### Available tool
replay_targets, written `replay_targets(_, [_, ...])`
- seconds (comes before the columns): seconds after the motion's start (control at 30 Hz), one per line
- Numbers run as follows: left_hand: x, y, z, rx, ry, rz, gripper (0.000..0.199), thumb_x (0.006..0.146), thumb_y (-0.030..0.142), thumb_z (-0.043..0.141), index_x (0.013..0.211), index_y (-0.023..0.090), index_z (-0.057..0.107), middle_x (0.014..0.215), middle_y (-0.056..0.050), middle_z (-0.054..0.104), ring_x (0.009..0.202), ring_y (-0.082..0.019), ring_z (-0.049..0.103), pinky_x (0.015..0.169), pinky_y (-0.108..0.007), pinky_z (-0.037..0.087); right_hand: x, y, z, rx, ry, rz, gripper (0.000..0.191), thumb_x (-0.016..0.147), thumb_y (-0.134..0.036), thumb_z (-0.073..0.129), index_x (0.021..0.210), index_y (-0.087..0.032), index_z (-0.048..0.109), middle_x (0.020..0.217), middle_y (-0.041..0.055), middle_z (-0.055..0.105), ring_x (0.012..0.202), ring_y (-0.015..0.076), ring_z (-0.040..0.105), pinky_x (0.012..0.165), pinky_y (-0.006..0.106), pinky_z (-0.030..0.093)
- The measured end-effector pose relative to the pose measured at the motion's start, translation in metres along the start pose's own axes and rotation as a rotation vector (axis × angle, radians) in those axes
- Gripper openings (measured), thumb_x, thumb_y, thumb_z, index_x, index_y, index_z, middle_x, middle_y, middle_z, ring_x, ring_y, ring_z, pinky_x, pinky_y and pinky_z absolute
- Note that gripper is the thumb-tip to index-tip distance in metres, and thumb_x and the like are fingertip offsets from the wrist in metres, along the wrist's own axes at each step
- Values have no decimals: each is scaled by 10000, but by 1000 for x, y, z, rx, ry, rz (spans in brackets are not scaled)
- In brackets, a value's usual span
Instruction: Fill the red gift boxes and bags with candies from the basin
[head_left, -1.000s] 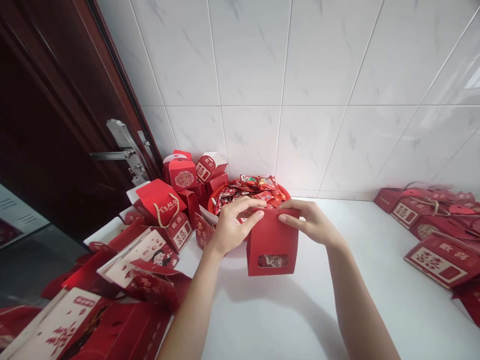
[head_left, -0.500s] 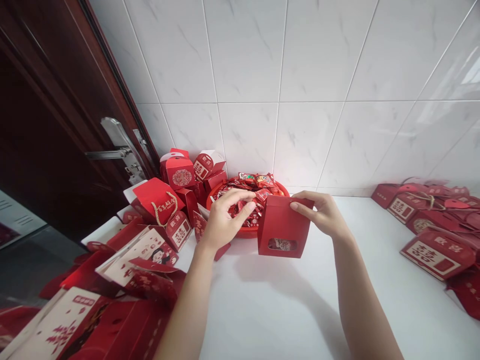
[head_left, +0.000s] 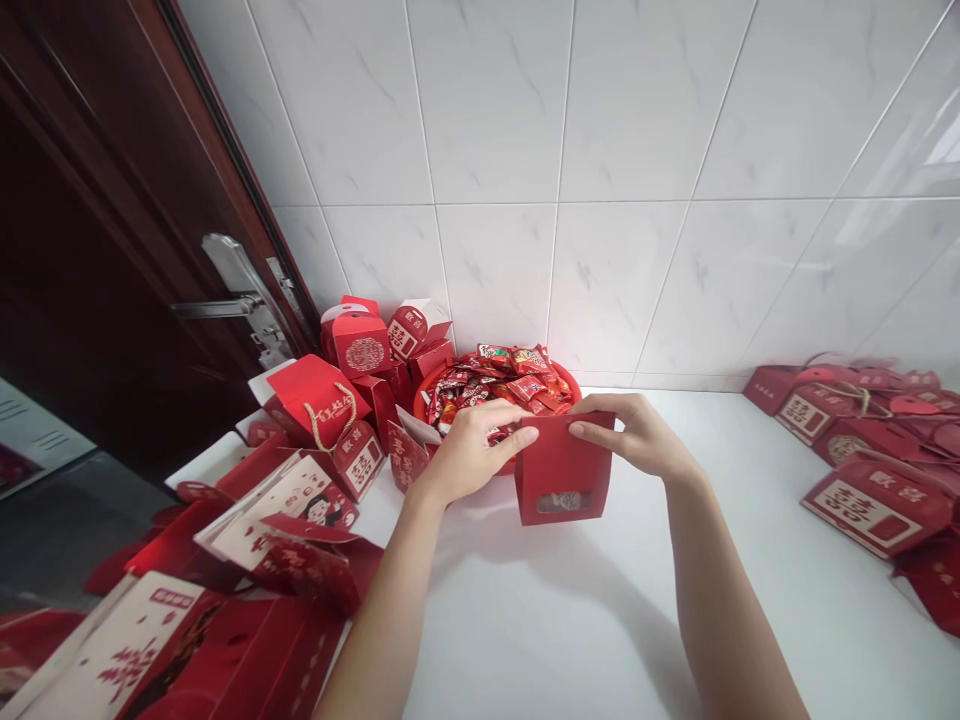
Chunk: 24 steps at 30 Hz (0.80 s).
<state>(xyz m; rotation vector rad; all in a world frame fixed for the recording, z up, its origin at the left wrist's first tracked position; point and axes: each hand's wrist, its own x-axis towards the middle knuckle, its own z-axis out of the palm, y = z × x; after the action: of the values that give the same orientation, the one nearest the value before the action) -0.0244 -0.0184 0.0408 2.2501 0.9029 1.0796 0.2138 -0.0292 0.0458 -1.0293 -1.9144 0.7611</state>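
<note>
A red paper gift box (head_left: 562, 460) with a small clear window low on its front hangs upright over the white table. Through the window something wrapped shows. My right hand (head_left: 637, 435) pinches its top edge on the right, thumb in front and fingers behind. At the upper left corner, my left hand (head_left: 480, 455) has its thumb on the front and its fingers at the top edge. Behind the box is a round red basket (head_left: 576, 385), heaped with red-wrapped candies (head_left: 525, 388) and partly hidden by my left hand.
Red and white gift boxes (head_left: 364, 345) crowd the left side, some with rope handles. More filled-looking boxes (head_left: 870, 505) lie at the right. A tiled wall (head_left: 495, 130) closes off the back, and a dark door (head_left: 112, 180) with a metal handle stands at the left.
My left hand has moved right and down from above the basket onto the box's upper left corner. The box has come slightly lower, with my right hand still gripping it.
</note>
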Motion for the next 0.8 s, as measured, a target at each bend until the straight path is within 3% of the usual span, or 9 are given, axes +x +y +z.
replay_targets(0.27, [2, -16, 19, 42, -73, 12, 176, 905, 254, 632, 954, 248, 800, 896, -32, 747, 842, -195, 682, 748, -294, 513, 3, 7, 4, -13, -90, -14, 201, 873, -407, 680, 890, -223, 761, 893, 43, 767, 834, 221, 698, 814, 371, 563])
replay_targets(0.4, [7, -30, 33, -41, 0, 23, 172, 896, 284, 639, 882, 209, 793, 853, -45, 742, 787, -186, 674, 716, -291, 517, 6, 19, 6, -53, -177, -24, 195, 883, -376, 671, 974, -229, 763, 942, 38, 765, 829, 213, 681, 758, 351, 549])
replay_targets(0.6, [12, -58, 53, -240, 70, -76, 239, 820, 389, 698, 871, 171, 780, 901, -80, 778, 815, -219, 712, 714, -317, 561, 9, 43, 8, -136, -106, 18, 198, 871, -343, 635, 875, -187, 758, 837, 37, 744, 747, 191, 624, 688, 314, 489])
replay_targets(0.8, [14, -69, 52, -427, 60, -203, 444, 746, 560, 761, 932, 156, 772, 965, -102, 794, 924, -257, 739, 868, -375, 590, -4, 50, 0, -112, -130, 23, 217, 859, -276, 587, 967, -185, 752, 948, 49, 759, 829, 199, 644, 747, 319, 506])
